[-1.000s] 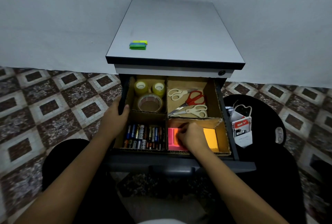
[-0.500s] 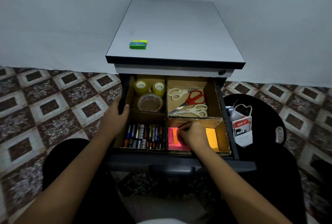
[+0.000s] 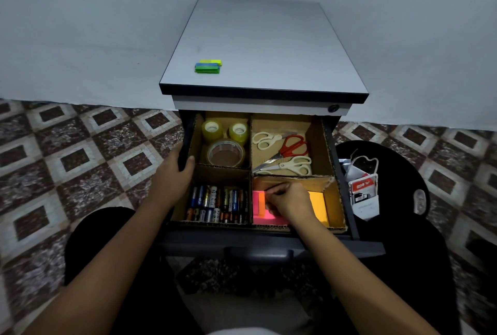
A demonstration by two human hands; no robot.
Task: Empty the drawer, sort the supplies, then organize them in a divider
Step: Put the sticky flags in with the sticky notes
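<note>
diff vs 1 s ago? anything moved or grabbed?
Barely. Right hand shifted slightly over the pink pad, baring the narrow orange strip that its fingertips appear to pinch. Left hand keeps gripping the drawer by its left wall. Tapes, scissors and batteries unmoved.

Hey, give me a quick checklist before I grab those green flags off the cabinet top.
1. Drawer open, left hand grips its side: ok.
2. Tape rolls, scissors, batteries each in their own compartment: ok.
3. Right hand free: not ok, fingertips at the pink notes.
4. Green flags sorted: not ok, on the cabinet top.
5. Room for flags beside the notes: cannot tell.
</note>
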